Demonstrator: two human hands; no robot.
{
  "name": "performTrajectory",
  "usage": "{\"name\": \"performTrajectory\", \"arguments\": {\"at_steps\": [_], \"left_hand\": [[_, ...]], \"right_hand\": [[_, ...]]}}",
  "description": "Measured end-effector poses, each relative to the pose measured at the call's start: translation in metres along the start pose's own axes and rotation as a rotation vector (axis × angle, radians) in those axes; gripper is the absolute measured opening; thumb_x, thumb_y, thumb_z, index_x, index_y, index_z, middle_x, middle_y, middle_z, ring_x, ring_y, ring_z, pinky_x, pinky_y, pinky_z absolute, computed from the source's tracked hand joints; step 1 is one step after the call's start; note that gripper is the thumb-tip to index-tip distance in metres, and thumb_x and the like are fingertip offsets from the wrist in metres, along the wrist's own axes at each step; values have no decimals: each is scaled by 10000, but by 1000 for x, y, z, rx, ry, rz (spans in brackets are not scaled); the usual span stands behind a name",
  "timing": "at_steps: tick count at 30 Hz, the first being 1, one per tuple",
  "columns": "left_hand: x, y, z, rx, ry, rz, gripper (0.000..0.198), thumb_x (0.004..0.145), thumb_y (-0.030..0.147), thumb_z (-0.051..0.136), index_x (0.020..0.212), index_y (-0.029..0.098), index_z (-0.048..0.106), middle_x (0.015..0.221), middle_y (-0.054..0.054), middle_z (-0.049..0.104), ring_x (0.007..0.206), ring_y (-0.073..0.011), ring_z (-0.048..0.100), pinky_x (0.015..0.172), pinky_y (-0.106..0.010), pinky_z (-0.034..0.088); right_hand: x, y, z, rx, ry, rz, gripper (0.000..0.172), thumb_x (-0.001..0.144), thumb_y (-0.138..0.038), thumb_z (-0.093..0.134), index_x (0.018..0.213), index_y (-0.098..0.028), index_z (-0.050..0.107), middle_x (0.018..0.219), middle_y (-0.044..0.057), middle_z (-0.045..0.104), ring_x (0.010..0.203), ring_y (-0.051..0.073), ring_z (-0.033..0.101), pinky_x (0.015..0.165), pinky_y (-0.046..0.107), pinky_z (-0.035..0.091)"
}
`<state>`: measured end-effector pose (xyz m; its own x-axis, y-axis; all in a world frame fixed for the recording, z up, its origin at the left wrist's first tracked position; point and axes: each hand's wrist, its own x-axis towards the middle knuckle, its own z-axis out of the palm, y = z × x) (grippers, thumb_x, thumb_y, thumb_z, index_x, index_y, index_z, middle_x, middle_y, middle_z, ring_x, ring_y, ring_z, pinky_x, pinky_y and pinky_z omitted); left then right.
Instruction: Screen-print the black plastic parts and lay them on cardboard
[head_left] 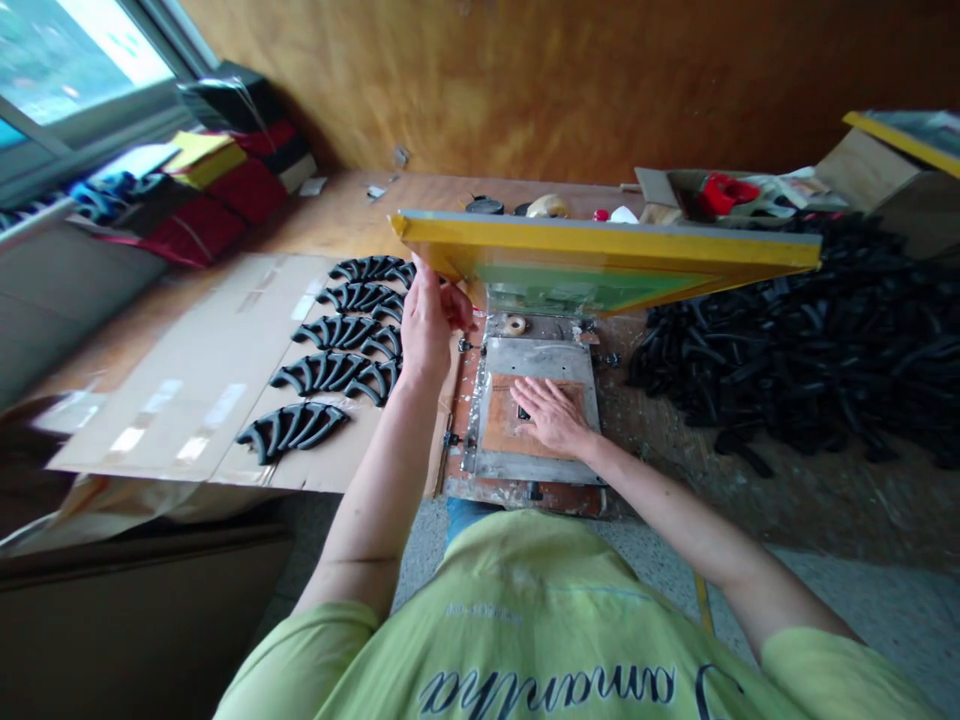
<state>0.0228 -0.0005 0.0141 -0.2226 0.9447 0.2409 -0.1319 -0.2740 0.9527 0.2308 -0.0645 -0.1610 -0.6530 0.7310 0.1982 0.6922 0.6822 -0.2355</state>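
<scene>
My left hand [429, 325] is raised at the left end of a yellow-edged screen-printing frame [600, 240], its fingers curled at the frame's edge. The frame stands tilted up over a metal base plate [536, 352], its green mesh [562, 288] facing me. My right hand [553, 415] lies with fingers stretched out on a brown board [501, 425] fixed on that plate. A small black piece [523, 412] shows beside its fingertips; the rest of that piece is hidden under the hand.
Rows of curved black parts [322, 370] lie on flattened cardboard [195, 370] at left. A large heap of similar black parts [720, 350] is at right. A tape roll [515, 325] sits behind the board. An open carton [667, 195] stands at the back right.
</scene>
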Motion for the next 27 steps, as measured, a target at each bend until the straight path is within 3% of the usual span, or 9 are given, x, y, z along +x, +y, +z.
{"name": "performTrajectory", "arguments": {"at_steps": [2,4,8,10,12,16,19,22,27], "left_hand": [[-14,-1,-8,-2,2,-36,584,928,695,376,891,174,638,518,40,484,429,-84,461,473,-201,401],[-36,-7,-25,12,-10,-102,586,919,689,405,909,170,676,571,10,554,479,-101,512,474,-212,415],[-92,-36,-62,104,-84,-394,546,872,655,538,1009,161,725,667,-15,641,532,-112,554,458,-210,400],[-116,-60,-74,128,-131,-541,579,825,607,637,1208,174,676,728,-12,677,565,-120,582,489,-209,427],[-131,-86,-79,141,-154,-620,751,775,554,711,1407,187,538,794,-16,702,631,-145,627,549,-225,474],[-141,-131,-85,257,-136,-623,819,763,474,729,1478,177,461,787,-17,699,684,-169,648,607,-252,508],[-141,-150,-92,339,-141,-590,730,791,457,701,1444,194,511,819,-23,707,713,-176,656,640,-264,520],[-142,-159,-97,365,-158,-589,712,803,475,685,1439,200,522,802,-18,701,718,-184,656,658,-276,526],[-144,-163,-97,308,-162,-604,725,821,481,666,1459,182,492,826,-35,714,757,-199,667,689,-289,533]], "right_hand": [[-8,0,-3,20,-50,-115,595,828,-427,746,1353,-184,607,1424,126,574,1370,295,480,1158,542,339],[-22,14,-14,10,39,-106,355,862,-374,716,1165,-190,716,1191,77,728,1235,229,609,1084,473,453],[-49,70,-53,-101,366,251,339,990,-267,452,861,-118,727,810,27,764,792,113,691,720,210,575],[-46,91,-70,-103,427,357,320,983,-233,453,999,-71,729,861,53,763,754,129,694,673,205,569],[-28,95,-79,-59,456,399,273,932,-224,573,1153,-134,705,1079,94,741,908,183,707,796,290,585],[28,62,-78,-26,308,309,623,786,-268,772,1364,-163,566,1403,154,541,1249,312,535,1056,496,456],[53,34,-67,-46,67,276,390,811,-226,735,1177,-129,641,1209,160,634,1145,304,555,985,449,470],[45,17,-57,-62,-106,254,148,871,-134,606,1005,-127,667,1027,137,686,1005,261,599,879,369,483],[-1,12,-62,-4,-218,-43,296,850,-23,497,1037,-155,684,1023,95,706,945,202,628,798,296,464]]}}
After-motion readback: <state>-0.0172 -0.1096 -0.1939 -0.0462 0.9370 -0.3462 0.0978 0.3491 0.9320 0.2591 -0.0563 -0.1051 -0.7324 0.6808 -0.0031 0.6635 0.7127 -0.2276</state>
